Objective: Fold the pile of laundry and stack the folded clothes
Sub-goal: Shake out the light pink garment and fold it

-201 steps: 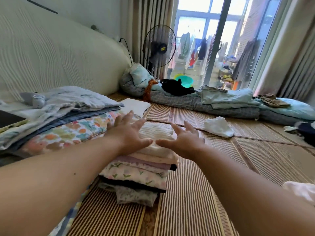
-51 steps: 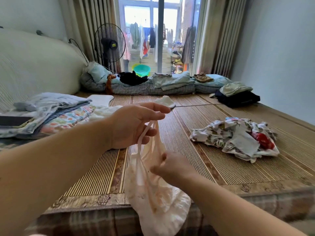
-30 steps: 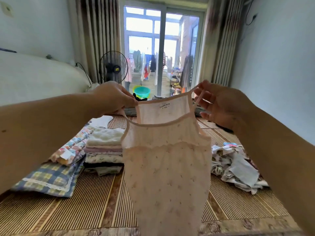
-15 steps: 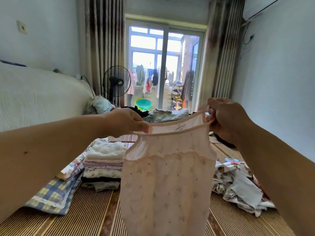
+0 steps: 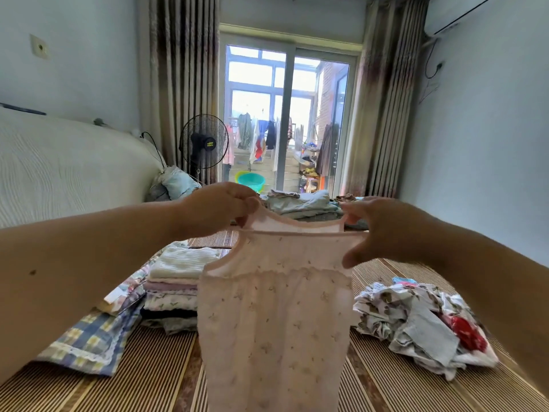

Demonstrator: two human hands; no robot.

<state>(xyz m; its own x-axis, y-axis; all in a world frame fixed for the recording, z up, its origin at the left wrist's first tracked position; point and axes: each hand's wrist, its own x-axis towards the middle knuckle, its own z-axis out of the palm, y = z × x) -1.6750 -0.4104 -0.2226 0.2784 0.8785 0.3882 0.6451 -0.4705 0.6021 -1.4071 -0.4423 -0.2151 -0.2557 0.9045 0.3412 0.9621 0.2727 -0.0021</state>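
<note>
Now the pink top [image 5: 276, 307] hangs in the air above the mat [image 5: 148, 376], spread out flat. The left grip [image 5: 217, 206] pinches one shoulder strap and the right grip [image 5: 383, 230] pinches the other. The cloth looks thin, light and very soft, so I think it will sag easily; the straps or the side seams seem the best places to hold. A folded stack [image 5: 178, 286] lies at left, an unfolded pile [image 5: 416, 322] at right.

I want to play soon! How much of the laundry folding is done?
Some is done: a stack of folded clothes sits on the left. Right now the left hand and right hand hold up a pink top, not yet folded. Left to do: a crumpled pile on the right.
</note>
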